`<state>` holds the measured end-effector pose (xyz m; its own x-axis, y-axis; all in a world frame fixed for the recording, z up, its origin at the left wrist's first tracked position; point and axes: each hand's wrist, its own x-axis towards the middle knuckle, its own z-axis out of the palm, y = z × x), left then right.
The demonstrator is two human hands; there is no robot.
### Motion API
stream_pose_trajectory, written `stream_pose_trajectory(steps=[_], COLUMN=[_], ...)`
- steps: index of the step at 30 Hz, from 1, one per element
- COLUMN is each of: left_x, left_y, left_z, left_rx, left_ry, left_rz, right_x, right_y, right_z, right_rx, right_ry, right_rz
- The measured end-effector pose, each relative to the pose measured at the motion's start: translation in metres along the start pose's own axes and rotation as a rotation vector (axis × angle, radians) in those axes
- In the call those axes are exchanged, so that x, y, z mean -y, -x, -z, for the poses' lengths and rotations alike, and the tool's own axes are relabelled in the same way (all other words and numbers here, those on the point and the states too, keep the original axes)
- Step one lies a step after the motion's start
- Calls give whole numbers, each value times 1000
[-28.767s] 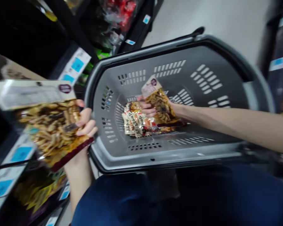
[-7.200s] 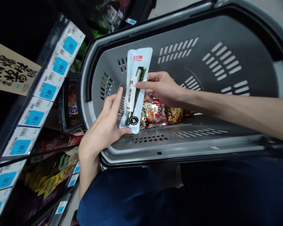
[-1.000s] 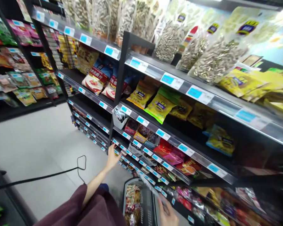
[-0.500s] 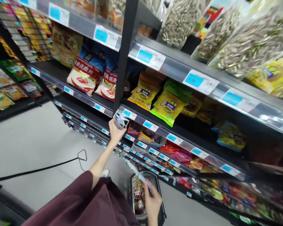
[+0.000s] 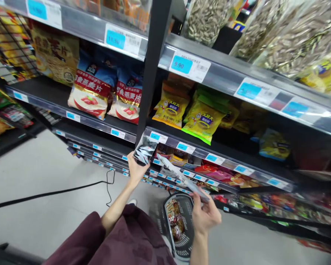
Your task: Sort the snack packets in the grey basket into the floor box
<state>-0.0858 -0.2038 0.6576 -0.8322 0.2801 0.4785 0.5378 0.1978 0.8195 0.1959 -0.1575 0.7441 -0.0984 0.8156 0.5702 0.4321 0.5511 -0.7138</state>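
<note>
Basket: matt grey plastic. Shelf edge: glossy, apparently clear plastic. Snack bags: shiny film, creased. Floor seen smooth. Sleeve: soft matt cloth.

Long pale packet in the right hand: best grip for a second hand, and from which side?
I'd pinch the long pale packet near its free far end, coming from the person's left. The right hand covers the near end; the slim strip slants forward and left, leaving that end open. The small box in the left hand sits close, so clearance looks tight.
</note>
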Motion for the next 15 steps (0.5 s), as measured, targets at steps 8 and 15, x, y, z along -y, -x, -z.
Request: stream_pose_trajectory(steps=[8,15], left_x=[5,1], left_y=[7,14], left_z=[1,-1], left_rx=[60,66], left_ry=[49,79], left_rz=[-47,-52], right_x=[81,118], right_y=[-77,-100], right_z=[-25,-59], right_rx=[143,465], right_ry=[-51,53], right_rz=[508,689])
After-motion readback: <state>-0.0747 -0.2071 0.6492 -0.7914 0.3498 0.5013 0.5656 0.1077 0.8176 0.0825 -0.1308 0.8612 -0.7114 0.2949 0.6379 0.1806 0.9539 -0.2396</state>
